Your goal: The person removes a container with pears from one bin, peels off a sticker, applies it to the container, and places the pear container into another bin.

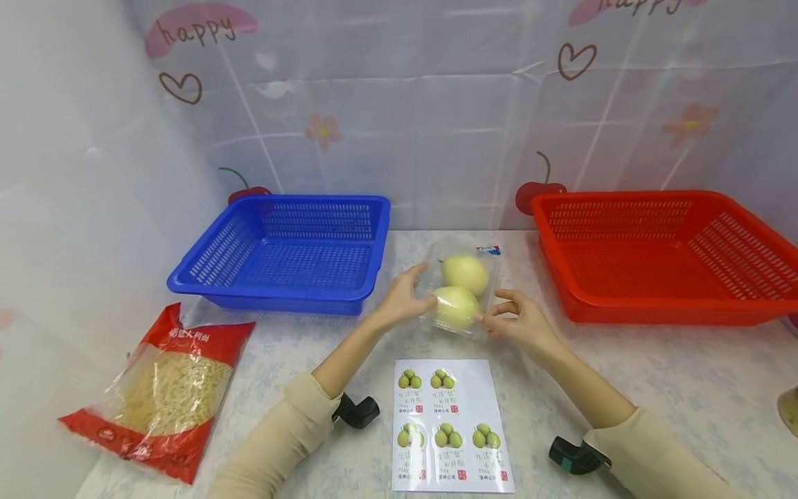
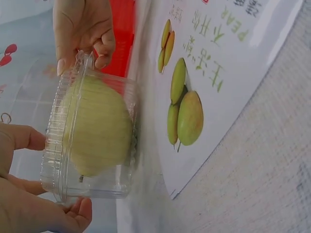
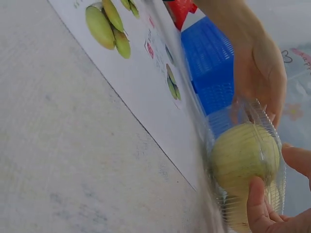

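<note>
A clear plastic clamshell box (image 1: 431,278) with two pale yellow-green pears (image 1: 465,275) inside rests on the table, its lid down over them. My left hand (image 1: 402,299) grips the box's left side, the thumb over the near pear. At the near right corner, my right hand (image 1: 520,320) pinches the rim between thumb and fingers. In the left wrist view, the lid's ribbed edge (image 2: 73,121) runs between my two hands. Just in front of the box lies a white sheet of pear stickers (image 1: 476,388), one sticker space blank at its upper right.
A blue basket (image 1: 293,301) stands at the back left and a red basket (image 1: 661,312) at the back right. On the left lies a red-and-clear bag of pasta (image 1: 174,388). A small red-and-blue wrapper (image 1: 489,249) sits behind the box; a round object (image 1: 789,410) shows at the right edge.
</note>
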### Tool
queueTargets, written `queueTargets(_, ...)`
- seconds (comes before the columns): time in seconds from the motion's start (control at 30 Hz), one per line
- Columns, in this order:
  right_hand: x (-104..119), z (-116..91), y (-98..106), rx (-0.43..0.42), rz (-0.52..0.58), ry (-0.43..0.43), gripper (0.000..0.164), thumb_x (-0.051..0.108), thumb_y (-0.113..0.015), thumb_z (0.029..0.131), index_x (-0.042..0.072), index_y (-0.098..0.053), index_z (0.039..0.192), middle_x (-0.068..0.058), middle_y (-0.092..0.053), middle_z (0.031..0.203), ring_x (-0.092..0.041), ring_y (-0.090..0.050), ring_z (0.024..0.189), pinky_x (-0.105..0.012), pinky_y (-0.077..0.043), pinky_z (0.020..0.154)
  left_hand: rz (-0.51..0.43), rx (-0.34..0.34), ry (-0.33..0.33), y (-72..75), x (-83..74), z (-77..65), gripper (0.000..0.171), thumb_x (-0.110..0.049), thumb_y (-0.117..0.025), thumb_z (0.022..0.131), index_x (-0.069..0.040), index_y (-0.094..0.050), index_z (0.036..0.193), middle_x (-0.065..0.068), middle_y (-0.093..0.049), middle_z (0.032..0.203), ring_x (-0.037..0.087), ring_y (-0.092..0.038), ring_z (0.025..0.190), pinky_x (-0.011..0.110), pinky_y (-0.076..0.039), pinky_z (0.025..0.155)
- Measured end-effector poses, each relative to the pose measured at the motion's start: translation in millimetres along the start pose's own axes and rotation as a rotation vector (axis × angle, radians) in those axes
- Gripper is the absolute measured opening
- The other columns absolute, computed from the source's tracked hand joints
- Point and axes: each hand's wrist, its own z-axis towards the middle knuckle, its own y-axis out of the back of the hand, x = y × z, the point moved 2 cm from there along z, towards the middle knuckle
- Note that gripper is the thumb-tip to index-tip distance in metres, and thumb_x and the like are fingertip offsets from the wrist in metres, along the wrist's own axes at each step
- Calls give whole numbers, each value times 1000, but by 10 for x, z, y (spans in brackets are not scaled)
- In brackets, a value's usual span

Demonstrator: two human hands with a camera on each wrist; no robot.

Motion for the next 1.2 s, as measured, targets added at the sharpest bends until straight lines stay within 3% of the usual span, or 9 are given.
queueTargets(0.17,2,48,-7,-8,-57,0,78,30,-65,88,-8,-23,142,-30,-53,118,-28,-68,81,-35,-56,74,1,-12,-48,6,49,-7,69,-10,-63,79,6,-35,140,23,-40,143,42,-39,128,49,-33,106)
queueTargets(0.27,-11,169,40,-39,-94,-25,75,37,-58,92,-6,-22,142,-32,-48,124,-33,-66,91,-36,-56,75,70,-27,-89,6,50,-72,69,-18,-68,81,4,-38,139,22,-40,143,38,-34,132,49,-27,109)
queueTargets(0.47,-51,526,126,-143,30,-61,69,32,-50,96,-2,-17,147,-32,-36,136,-44,-54,110,-42,-50,89,277,-71,-155,-55,11,-297,67,-30,-75,78,-5,-50,134,25,-36,143,39,-27,133,61,-26,103)
queueTargets(0.63,-43,800,168,-183,58,-83,68,36,-51,95,6,-22,148,-28,-30,144,-41,-47,117,-46,-43,97,280,-151,-153,-114,-27,-448,61,-29,-74,78,-6,-53,130,27,-38,140,41,-28,131,62,-27,101)
queueTargets(0.77,-15,941,195,-162,53,-70,61,33,-53,94,3,-33,144,-26,-36,140,-33,-46,111,-39,-46,90,200,-193,-72,-132,-55,-530,63,-27,-75,76,-5,-52,130,29,-41,137,43,-31,129,61,-28,102)
queueTargets(0.97,8,1005,220,-148,43,-59,52,29,-55,94,-1,-45,135,-25,-46,133,-19,-52,87,-23,-48,70,-7,-169,169,-131,-105,-627,81,-29,-77,74,-9,-37,142,27,-26,148,47,-12,138,68,-19,102)
queueTargets(1.1,-20,977,233,-149,52,-44,52,31,-55,94,-1,-46,134,-24,-46,135,-20,-52,89,-32,-50,80,-211,-85,285,-149,-134,-683,87,-28,-76,76,-12,-26,146,26,-34,144,44,-37,128,61,-32,100)
queueTargets(1.2,-49,918,237,-173,49,-43,53,34,-54,94,0,-47,134,-24,-46,133,-23,-50,92,-36,-50,83,-342,-53,322,-168,-167,-690,86,-23,-75,79,-11,-23,147,31,-34,140,40,-52,115,52,-42,96)
